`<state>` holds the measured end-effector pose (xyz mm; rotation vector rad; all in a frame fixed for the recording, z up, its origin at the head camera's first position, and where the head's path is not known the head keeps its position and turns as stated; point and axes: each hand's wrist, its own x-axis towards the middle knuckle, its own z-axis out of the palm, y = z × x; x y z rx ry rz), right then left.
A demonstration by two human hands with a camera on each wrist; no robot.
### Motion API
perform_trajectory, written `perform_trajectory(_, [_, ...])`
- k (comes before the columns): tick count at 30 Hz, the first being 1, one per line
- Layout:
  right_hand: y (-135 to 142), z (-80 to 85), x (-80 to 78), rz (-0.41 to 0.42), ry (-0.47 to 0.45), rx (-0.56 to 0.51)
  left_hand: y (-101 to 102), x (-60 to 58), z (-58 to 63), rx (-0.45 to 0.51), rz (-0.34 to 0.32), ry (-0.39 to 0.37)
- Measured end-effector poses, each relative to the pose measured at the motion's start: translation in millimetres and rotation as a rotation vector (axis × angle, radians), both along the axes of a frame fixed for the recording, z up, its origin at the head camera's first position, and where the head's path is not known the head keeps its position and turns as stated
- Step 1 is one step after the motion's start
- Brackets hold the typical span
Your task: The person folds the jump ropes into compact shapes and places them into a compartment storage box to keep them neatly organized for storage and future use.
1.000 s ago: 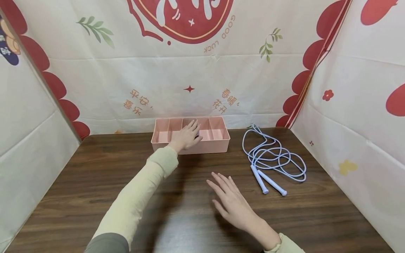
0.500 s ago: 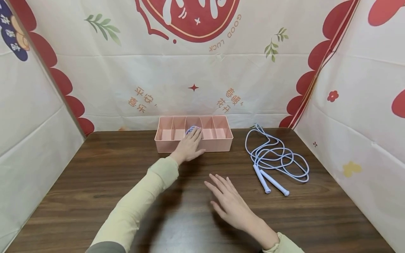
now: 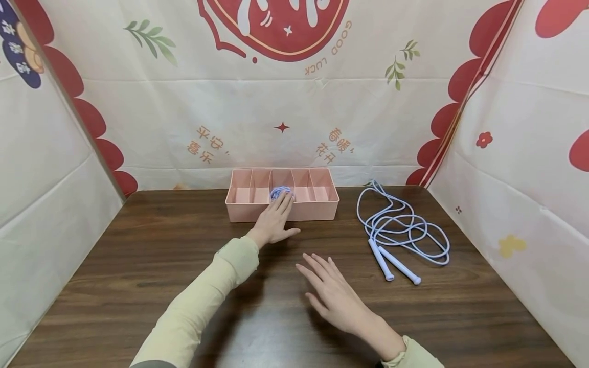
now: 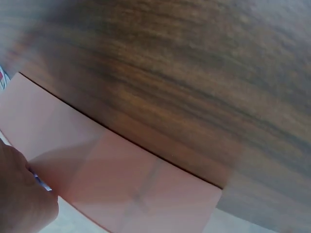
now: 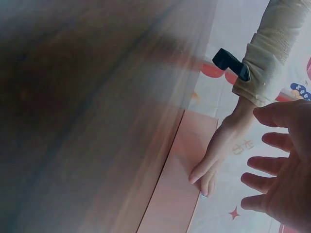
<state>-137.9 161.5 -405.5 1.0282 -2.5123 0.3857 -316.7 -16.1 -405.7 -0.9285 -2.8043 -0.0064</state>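
Observation:
A pink divided organizer box (image 3: 244, 212) stands at the back of the table. In its middle compartment lies a bundled blue cord (image 3: 279, 191), partly hidden by fingertips. My left hand (image 3: 274, 220) reaches over the front rim, its fingers straight at the bundle and the thumb held out to the side. Whether the fingertips touch the cord cannot be made out. My right hand (image 3: 338, 299) hovers over the table with fingers spread, holding nothing. To its right lies a light blue jump rope (image 3: 384, 259), loosely looped, its two handles side by side toward me.
The dark wooden table (image 3: 138, 266) is enclosed by printed cloth (image 3: 257, 102) at the back and both sides. Compartments on either side of the middle one show bare pink floors.
My left hand has drawn back slightly toward me, uncovering the blue cord bundle in the middle compartment. The view shifted a little. The right hand stays nearly still.

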Motion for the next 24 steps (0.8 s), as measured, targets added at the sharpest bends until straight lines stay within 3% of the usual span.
perform_trajectory(6, [-2, -1.3, 0.4, 0.005, -0.024, 0.015, 2, -1.2, 0.5, 0.013, 0.030, -0.035])
perform_trajectory(13, [-5, -0.3, -0.2, 0.015, -0.051, 0.028, 6, -1.9, 12.8, 0.100, 0.089, -0.145])
perform_trajectory(24, [-11, 1.2, -0.8, 0.024, -0.094, 0.025, 17, -3.8, 29.3, 0.152, 0.179, -0.245])
